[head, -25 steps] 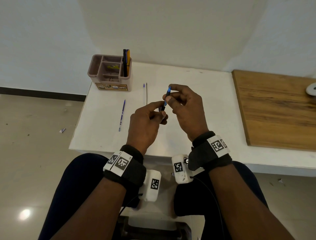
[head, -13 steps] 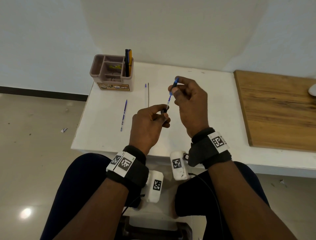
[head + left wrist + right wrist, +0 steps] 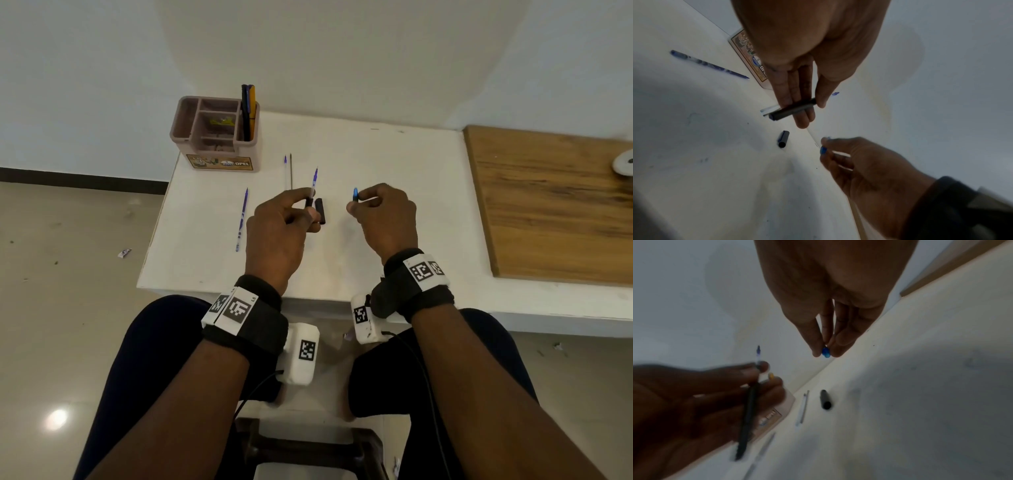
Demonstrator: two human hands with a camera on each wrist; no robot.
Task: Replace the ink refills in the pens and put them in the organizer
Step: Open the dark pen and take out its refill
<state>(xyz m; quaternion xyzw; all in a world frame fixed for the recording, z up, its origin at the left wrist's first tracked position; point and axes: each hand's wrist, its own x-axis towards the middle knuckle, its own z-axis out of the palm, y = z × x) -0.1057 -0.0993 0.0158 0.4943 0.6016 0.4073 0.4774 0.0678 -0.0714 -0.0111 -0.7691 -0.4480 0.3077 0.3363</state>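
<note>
- Left hand (image 3: 274, 233): raised over the white tabletop (image 3: 376, 178), fingers curled round a slim black pen barrel (image 3: 792, 109). A clear ink refill with a violet-blue tip (image 3: 313, 181) sticks out of the barrel's far end, pointing toward 12 o'clock.
- Right hand (image 3: 385, 219): raised at 3 o'clock of the left hand, well apart from it. Thumb and fingertips (image 3: 818, 344) are drawn narrow, pinching a small blue pen tip piece (image 3: 355, 194); only its blue end shows.
- Short black pen cap (image 3: 320, 212): lies flat on the tabletop just beside the left hand, between the two hands, touched by neither.
- Loose blue ink refill (image 3: 241, 219): lies on the tabletop at 9 o'clock of the left hand, running near 12 to 6 o'clock.
- Clear refill with blue tip (image 3: 285, 171) and thin dark refill (image 3: 290, 169): lie side by side at 12 o'clock of the left hand, their near ends hidden behind it.
- Mauve plastic desk organizer with several compartments (image 3: 214, 137): stands at the far left corner of the tabletop, at 11 o'clock of the hands. Its right-hand compartment holds upright pens, dark and yellow (image 3: 248, 113); a middle compartment holds small yellowish bits, too small to tell.
- Brown wooden board (image 3: 548, 212): lies on the tabletop at 3 o'clock of the right hand, well apart.
</note>
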